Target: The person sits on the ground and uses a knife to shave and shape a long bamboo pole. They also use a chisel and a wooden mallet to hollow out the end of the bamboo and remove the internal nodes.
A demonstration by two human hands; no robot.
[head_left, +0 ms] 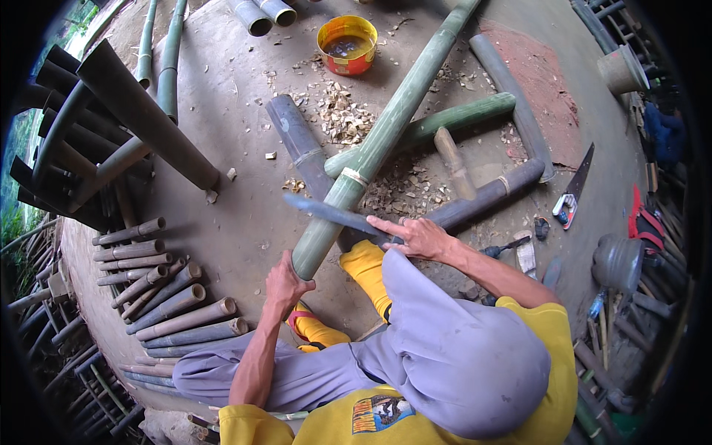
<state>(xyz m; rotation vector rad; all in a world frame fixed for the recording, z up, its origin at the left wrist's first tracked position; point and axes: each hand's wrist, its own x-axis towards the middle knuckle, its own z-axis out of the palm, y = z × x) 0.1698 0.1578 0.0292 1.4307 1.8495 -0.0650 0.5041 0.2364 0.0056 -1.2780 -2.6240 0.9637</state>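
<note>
A long green bamboo pole (404,104) slants from the far right down to my knees, resting across shorter bamboo pieces on the floor. My left hand (285,283) is wrapped round its near end. In my right hand (419,239) is a machete (334,213), its long dark blade lying across the top of the pole just nearer than a pale, scraped joint ring (356,175). The right index finger stretches along the blade; the handle is mostly hidden by the hand. Under the pole lie a green bamboo length (467,115) and a dark one (297,133).
Pale bamboo chips (345,115) litter the floor near a red and yellow tin (348,68) with liquid inside. To the right lie a handsaw (577,185), red sandals (647,222) and a plastic jug (617,263). Several cut bamboo pieces (185,304) and a bamboo frame (141,111) are left.
</note>
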